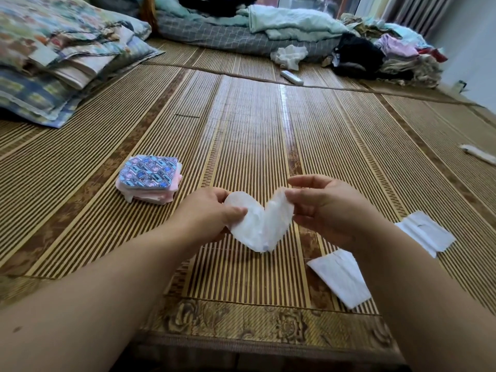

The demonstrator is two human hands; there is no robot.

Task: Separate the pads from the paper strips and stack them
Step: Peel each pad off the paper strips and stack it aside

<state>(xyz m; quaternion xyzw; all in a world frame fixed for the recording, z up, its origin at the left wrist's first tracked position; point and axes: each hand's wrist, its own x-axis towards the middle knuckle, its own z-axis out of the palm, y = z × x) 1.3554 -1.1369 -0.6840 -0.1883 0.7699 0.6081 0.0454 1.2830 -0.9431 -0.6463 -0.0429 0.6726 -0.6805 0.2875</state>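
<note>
A white pad point(261, 224) is bent into a V above the bamboo mat point(255, 130). My left hand point(212, 210) pinches its left end and my right hand point(322, 208) pinches its right end. To the left on the mat sits a small stack of wrapped pads point(149, 179), pink with a blue patterned wrapper on top. Two white paper strips lie to the right: one point(339, 277) near my right forearm, another point(425, 232) further right.
Folded quilts and pillows point(61, 57) are piled at the back left. Bedding and heaped clothes point(362, 52) fill the back right, with a white remote point(292, 77) in front. A white scrap point(479, 154) lies at the right edge.
</note>
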